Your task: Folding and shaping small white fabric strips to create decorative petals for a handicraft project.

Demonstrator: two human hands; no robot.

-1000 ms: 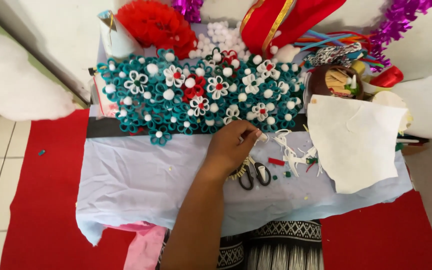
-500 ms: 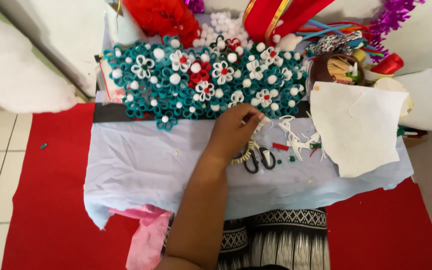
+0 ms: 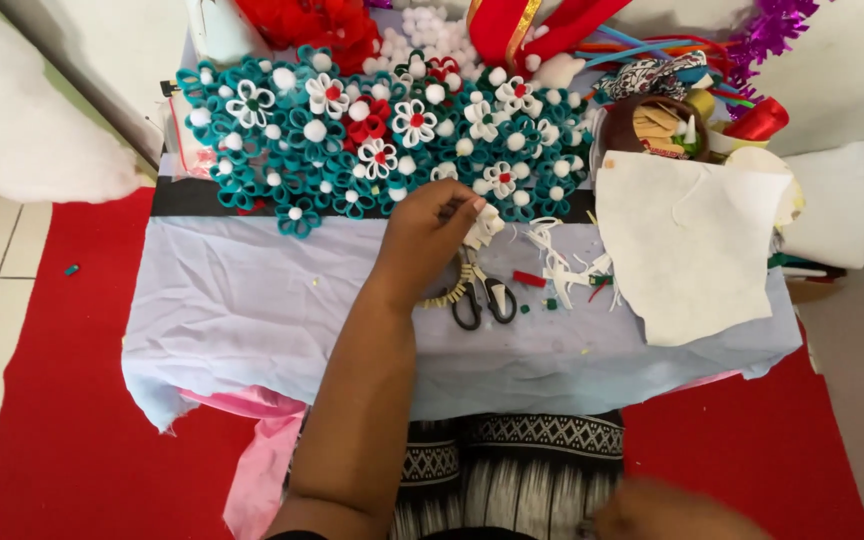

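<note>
White scrap (image 3: 483,226) pinched in left fingers (image 3: 460,205).

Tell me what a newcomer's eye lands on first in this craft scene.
First, the teal flower panel dotted with white and red blooms, lying across the far side of the pale cloth. Next, the left hand at the panel's near edge, pinching a white scrap, with scissors just below it. The red mat frames it all.
</note>
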